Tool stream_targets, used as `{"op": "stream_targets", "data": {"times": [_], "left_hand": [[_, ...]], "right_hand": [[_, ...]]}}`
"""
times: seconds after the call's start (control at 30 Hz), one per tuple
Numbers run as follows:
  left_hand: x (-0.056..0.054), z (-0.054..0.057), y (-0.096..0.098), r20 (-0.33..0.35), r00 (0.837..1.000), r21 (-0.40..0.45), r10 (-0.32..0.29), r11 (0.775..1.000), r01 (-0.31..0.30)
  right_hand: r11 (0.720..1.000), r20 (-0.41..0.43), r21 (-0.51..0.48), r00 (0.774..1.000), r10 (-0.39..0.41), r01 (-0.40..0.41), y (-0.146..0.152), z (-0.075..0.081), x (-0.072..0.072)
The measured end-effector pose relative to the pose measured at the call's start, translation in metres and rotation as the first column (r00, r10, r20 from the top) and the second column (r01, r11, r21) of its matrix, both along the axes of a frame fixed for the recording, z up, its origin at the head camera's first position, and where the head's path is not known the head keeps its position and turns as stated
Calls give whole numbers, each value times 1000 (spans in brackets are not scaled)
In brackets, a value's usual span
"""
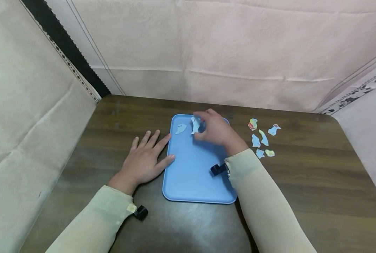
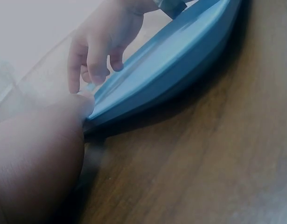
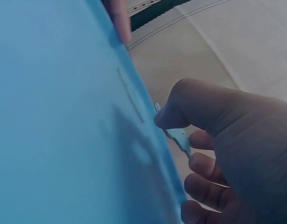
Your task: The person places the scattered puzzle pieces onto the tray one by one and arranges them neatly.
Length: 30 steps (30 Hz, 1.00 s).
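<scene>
A blue rectangular tray lies on the table. Over its far part, my right hand pinches a flat, irregular light-blue puzzle piece between thumb and fingers. In the right wrist view the held piece is tilted, raised above the tray's surface. Another pale blue puzzle piece lies in the tray's far left corner. My left hand is spread with straight fingers at the tray's left side, its thumb and index fingertip at the rim. Its thumb is blurred in the left wrist view.
Right of the tray, several puzzle pieces lie in a loose group, some with red, yellow or green print. The wooden table meets pale cloth walls at the back and sides. Small black cameras sit at both wrists.
</scene>
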<state>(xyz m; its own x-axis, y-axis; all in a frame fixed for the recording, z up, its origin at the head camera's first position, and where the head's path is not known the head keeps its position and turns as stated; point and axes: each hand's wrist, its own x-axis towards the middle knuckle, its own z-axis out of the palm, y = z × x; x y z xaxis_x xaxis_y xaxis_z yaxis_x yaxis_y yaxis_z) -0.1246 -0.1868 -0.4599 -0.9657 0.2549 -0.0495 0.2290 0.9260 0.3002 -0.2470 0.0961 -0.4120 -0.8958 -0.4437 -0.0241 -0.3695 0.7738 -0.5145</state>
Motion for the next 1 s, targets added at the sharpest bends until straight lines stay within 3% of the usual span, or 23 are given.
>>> {"op": "stream_targets", "data": {"times": [0.33,1.0], "left_hand": [[0,-1,0,-3,1000,-1,-1,1000,1],[-2,0,0,6,1000,-5,1,1000,-1]], "right_hand": [[999,31,18,999,-42,41,0,-11,-3],[1000,16,24,1000,-14,13,2,-20,-5]]}}
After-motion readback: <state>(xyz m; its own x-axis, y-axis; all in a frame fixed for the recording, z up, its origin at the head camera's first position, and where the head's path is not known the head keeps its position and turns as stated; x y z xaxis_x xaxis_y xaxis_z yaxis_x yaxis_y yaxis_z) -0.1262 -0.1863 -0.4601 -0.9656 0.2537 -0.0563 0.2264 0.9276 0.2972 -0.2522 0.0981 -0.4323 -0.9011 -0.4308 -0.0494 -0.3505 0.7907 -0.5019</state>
